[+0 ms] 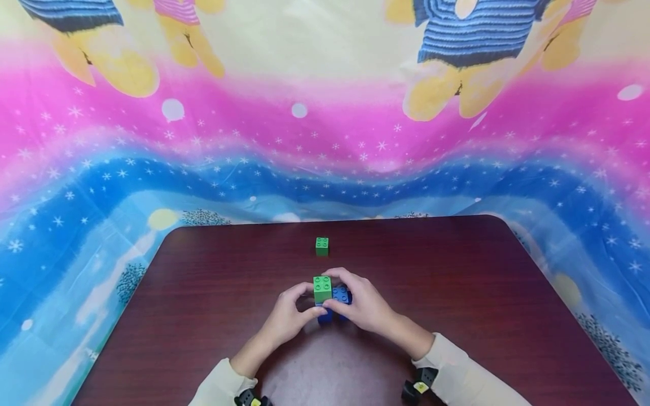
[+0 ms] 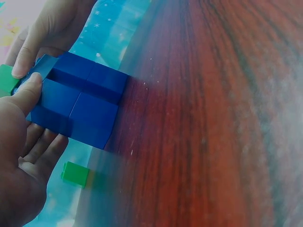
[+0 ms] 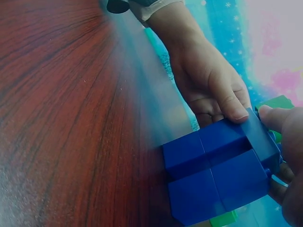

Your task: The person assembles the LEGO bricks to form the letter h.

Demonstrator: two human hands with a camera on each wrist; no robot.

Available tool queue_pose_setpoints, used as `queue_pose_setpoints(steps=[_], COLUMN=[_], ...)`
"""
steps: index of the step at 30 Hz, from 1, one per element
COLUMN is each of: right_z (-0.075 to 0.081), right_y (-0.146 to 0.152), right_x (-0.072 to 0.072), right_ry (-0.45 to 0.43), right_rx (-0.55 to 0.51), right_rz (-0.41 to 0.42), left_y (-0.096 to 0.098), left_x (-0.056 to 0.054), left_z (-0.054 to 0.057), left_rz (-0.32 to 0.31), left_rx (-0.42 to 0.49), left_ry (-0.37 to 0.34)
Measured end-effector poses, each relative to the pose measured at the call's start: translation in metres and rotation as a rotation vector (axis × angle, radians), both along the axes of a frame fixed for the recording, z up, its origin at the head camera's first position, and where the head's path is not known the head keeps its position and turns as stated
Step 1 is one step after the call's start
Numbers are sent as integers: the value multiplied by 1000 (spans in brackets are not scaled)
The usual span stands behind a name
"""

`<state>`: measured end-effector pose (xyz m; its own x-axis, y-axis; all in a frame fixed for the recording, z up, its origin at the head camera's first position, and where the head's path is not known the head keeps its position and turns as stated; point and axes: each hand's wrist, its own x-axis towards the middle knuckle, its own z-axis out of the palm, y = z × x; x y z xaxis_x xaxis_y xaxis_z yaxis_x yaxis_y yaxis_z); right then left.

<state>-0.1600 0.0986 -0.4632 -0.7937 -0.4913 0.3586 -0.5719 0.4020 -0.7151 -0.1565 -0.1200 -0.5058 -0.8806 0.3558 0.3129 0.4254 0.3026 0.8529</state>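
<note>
So we're looking down at a dark red wooden table [image 1: 162, 316], and we're holding onto a little blue block build [image 2: 90, 113] that's standing upright near the middle of it. It's basically two blue columns, each two blocks high, with a gap running between them and a blue crosspiece [image 3: 261, 138] bridging the top. A green block [image 1: 322, 288] is sitting up on the left end of that crosspiece, with its four studs facing up. Our left hand [image 1: 288, 318] is grasping the blue part, its thumb pressing on the near side just below the green one. Our right hand [image 1: 370, 304] is pinching the green block, thumb at its lower front edge and forefinger reaching behind it. A second green block [image 1: 322, 247] is resting by itself farther back on the table, well apart from both hands. Label-wise, we're spotting a yellow patch [image 1: 421, 387] on the black wrist device [image 1: 412, 395] at our right sleeve [image 1: 462, 366], but any lettering is coming out too small to read. Behind everything we're seeing a printed cloth [image 1: 325, 146] showing snowflakes and figures in blue striped tops.
</note>
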Motion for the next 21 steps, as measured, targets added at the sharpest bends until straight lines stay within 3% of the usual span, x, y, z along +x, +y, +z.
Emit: queue_pose_setpoints(steps=[4,15,21], right_z=[-2,-4,-3], right_y=[0,-1,-1], right_x=[-1,0,0], right_ry=[16,68,108], right_rx=[-1,33,66], right_rz=[5,-13,-13], left_y=[-1,2,6], left_x=[-1,-1,6], left_z=[0,1,15], left_rz=[6,-8,0], left_rx=[-13,62,47], left_ry=[-7,-46,-61])
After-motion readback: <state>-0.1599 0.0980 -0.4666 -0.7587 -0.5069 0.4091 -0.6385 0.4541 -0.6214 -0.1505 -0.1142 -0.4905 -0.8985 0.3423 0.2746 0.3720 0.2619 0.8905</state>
